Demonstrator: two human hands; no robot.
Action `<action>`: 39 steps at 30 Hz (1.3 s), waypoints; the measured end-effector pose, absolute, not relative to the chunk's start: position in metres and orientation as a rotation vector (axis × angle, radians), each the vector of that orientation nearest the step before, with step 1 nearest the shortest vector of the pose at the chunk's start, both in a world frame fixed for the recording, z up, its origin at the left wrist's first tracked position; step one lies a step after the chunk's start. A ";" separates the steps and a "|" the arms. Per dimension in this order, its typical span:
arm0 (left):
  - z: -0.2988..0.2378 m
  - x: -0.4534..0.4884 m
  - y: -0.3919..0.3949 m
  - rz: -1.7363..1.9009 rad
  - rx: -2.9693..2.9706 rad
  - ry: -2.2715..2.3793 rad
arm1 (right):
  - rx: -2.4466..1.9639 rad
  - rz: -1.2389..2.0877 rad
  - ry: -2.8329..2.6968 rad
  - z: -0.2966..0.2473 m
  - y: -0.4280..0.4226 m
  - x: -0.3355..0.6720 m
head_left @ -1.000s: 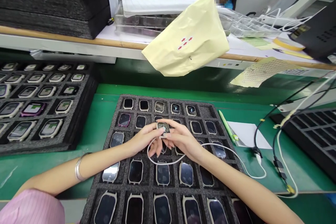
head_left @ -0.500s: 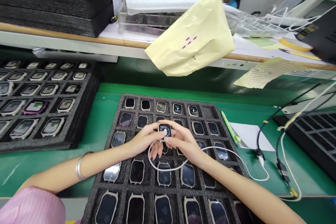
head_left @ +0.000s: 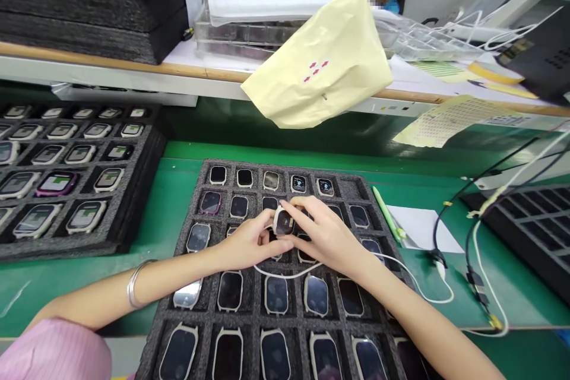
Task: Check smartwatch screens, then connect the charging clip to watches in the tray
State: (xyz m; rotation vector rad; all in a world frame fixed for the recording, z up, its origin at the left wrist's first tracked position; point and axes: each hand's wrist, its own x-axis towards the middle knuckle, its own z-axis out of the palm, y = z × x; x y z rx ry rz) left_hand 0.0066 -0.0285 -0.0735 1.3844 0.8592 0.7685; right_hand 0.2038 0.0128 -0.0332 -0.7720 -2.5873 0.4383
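A small smartwatch body (head_left: 283, 221) with a dark screen is held above the middle of a grey foam tray (head_left: 199, 173). My right hand (head_left: 327, 237) pinches it from the right with thumb and fingers. My left hand (head_left: 248, 242) is closed just left of it, fingertips pinching at the watch's lower left where a white cable (head_left: 418, 285) ends. The cable loops under my hands and trails off to the right. Several watch bodies (head_left: 276, 294) lie in the tray's pockets.
A second foam tray (head_left: 133, 214) of lit watches sits at the left. A green pen (head_left: 383, 212) and white paper (head_left: 418, 228) lie right of the tray, with black and white cables (head_left: 472, 261) and a dark tray (head_left: 534, 231) beyond. A yellow bag (head_left: 320, 65) overhangs the shelf; people stand behind.
The watch has tilted onto its side and moved slightly forward. My left hand's fingers have curled in and the cable loop has flattened under my hands.
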 end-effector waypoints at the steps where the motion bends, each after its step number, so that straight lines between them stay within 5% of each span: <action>1: -0.073 0.007 -0.028 0.743 1.403 0.864 | -0.772 0.446 -2.582 -0.034 0.013 0.203; 8: -0.073 0.008 -0.027 0.747 1.279 0.838 | -0.851 0.843 -2.308 -0.029 0.012 0.199; 28: -0.077 0.007 -0.027 0.909 1.186 0.850 | -0.754 0.790 -2.399 -0.041 0.011 0.193; 39: -0.067 0.002 -0.028 0.848 0.977 0.531 | -0.532 1.739 -1.855 -0.044 0.018 0.197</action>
